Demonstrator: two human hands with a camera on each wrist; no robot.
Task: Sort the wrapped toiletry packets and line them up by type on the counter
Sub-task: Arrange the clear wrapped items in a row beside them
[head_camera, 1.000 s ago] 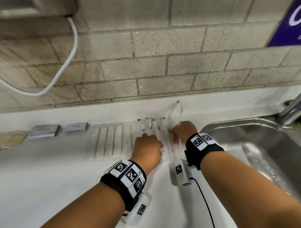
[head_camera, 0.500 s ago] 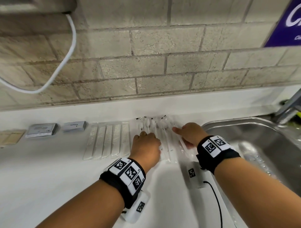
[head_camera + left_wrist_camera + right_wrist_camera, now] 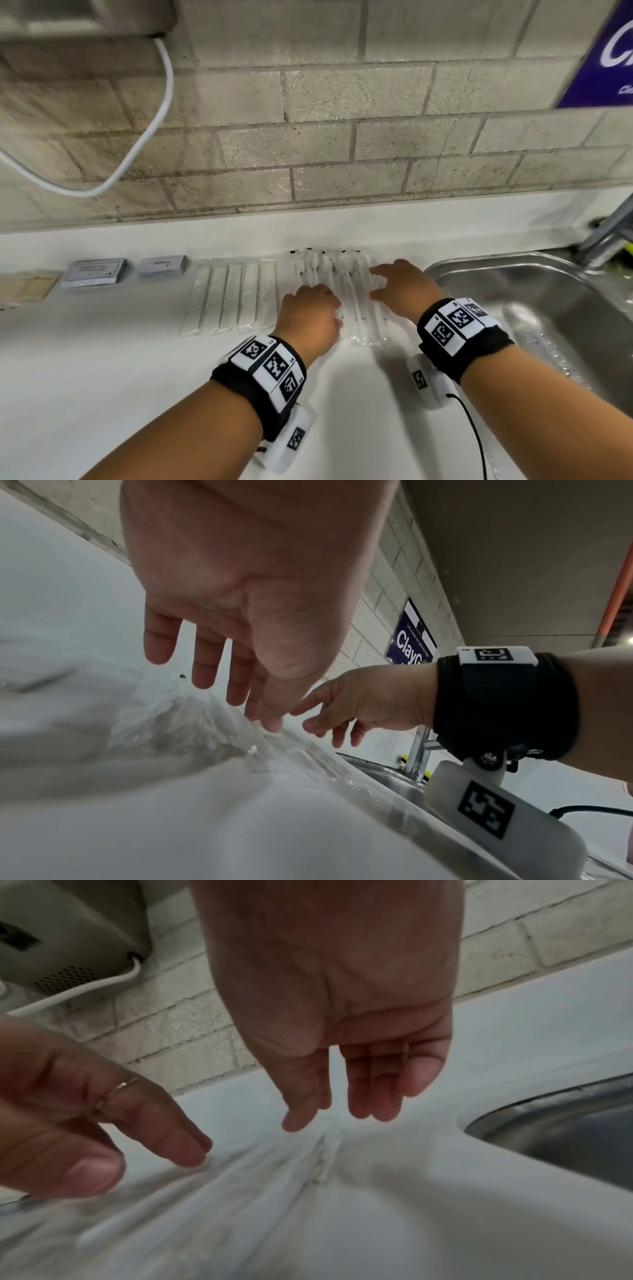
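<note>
From my remote seat, nearest me on the white tabletop (image 3: 102, 359) I saw my left hand (image 3: 310, 317) and right hand (image 3: 404, 291), both released, fingers loosely extended, clasping nothing, over the clear-wrapped toothbrush packets (image 3: 356, 301); I could not tell whether the fingertips touched the wrap. Those packets lay side by side just left of the steel sink (image 3: 548, 308). Further left of the sink lay the row of wrapped combs (image 3: 233, 296), then two small grey boxes (image 3: 96, 274), all short of the brick wall (image 3: 342, 137).
</note>
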